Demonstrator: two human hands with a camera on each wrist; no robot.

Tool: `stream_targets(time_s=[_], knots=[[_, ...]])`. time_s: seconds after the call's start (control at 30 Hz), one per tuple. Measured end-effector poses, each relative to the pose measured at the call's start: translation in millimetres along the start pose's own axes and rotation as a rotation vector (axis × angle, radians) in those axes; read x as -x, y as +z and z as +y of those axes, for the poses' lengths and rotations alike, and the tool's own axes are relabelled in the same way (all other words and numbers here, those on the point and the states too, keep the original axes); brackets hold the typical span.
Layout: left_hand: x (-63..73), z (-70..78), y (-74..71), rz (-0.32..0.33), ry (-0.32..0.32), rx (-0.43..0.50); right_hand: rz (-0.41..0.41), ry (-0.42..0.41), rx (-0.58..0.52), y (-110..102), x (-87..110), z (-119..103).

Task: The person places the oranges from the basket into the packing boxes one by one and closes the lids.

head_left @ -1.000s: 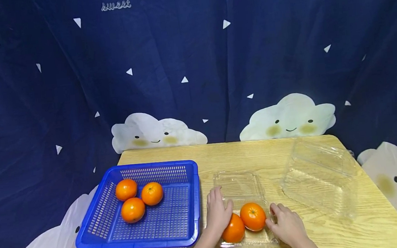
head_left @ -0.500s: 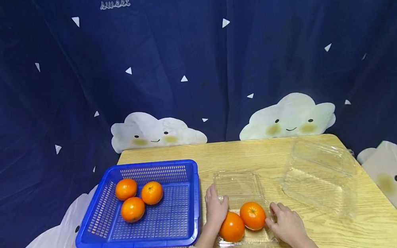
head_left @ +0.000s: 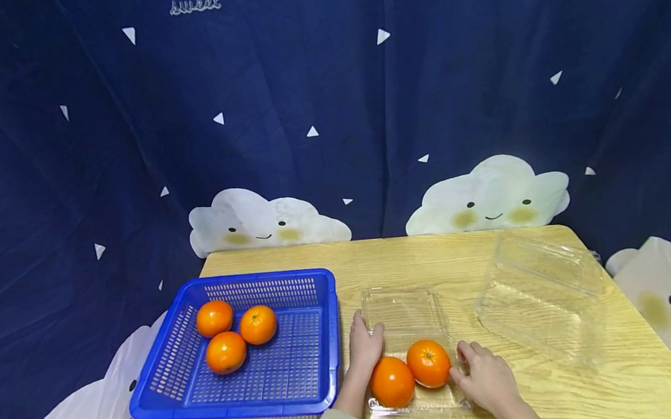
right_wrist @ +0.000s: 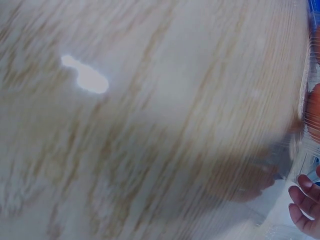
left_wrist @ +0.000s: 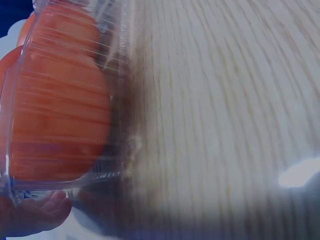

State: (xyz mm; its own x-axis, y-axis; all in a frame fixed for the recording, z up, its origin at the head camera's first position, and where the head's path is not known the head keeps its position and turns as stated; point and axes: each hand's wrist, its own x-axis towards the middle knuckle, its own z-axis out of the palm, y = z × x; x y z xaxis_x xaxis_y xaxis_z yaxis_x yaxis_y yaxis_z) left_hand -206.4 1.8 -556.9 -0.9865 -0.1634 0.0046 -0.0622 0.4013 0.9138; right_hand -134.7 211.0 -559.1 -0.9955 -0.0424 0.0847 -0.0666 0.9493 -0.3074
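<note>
Head: clear plastic hinged box (head_left: 429, 401) on pale wooden table (head_left: 389, 261), lid (head_left: 404, 312) folded back, two round oranges (head_left: 392, 382) inside. Left hand (head_left: 364, 352) alongside, fingers extended, thumb apart; right hand (head_left: 488, 378) at opposite side, fingers loosely bent. Left wrist: wall (left_wrist: 62, 115) looks thin; light, even pressure should suit. Right wrist: fingertips (right_wrist: 298, 194) slightly spread, no pinch visible.

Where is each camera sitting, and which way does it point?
Head: on the person's head, facing forward and down at the clear box of oranges; left hand and right hand show.
Left wrist: on that wrist, facing the box's side and the table; left fingers show at lower left.
Right wrist: on that wrist, facing mostly table, box at right edge; right fingers show at lower right.
Shared: head and left wrist both show oranges in the box.
</note>
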Motion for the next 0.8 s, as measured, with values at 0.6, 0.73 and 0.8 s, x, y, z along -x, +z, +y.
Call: stream_targets(time_s=[0.6, 0.73, 0.8], knots=[[-3.6, 4.3, 0.4, 0.090, 0.026, 0.095, 0.008, -0.008, -0.003, 1.5, -0.1, 1.7], [-3.8, 7.8, 0.4, 0.106, 0.025, 0.157, 0.009, -0.006, -0.004, 1.4, -0.3, 1.7], [-3.7, 9.3, 0.7, 0.105, 0.019, 0.197, 0.005, -0.003, -0.005, 1.4, -0.5, 1.6]])
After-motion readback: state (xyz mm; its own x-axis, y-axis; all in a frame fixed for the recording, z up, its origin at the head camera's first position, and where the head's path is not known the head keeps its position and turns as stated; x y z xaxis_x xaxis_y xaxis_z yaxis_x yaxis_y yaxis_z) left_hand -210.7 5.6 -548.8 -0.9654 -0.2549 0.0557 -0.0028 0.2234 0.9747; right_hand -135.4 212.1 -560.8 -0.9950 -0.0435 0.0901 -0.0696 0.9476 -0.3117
